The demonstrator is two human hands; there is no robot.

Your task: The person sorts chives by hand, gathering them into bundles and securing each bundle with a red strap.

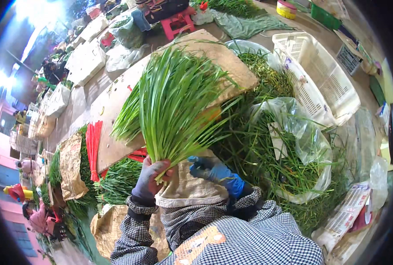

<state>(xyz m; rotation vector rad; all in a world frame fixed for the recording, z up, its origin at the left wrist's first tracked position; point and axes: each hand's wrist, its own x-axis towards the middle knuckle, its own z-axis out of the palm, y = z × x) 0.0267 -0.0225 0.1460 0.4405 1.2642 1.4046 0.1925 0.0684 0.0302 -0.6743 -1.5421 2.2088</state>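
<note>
My gloved left hand (pixel 151 177) is closed around the pale stem ends of a large bunch of garlic chives (pixel 170 110). The green leaves fan out away from me over a wooden board (pixel 117 99). Another pile of chives (pixel 128 117) lies on the board, partly hidden behind the bunch. To the right of the stems, my right hand (pixel 216 173) wears a blue glove. Its fingers are bent but apart, and I see nothing held in them. A beige cloth (pixel 192 190) covers my lap under both hands.
Red tie strips (pixel 94 150) hang at the board's left edge. More bundled chives (pixel 117 183) stand below it. On the right are loose leaves (pixel 245 145), a clear plastic bag (pixel 309 143) and a white plastic crate (pixel 333 88). A red stool (pixel 177 24) stands beyond the board.
</note>
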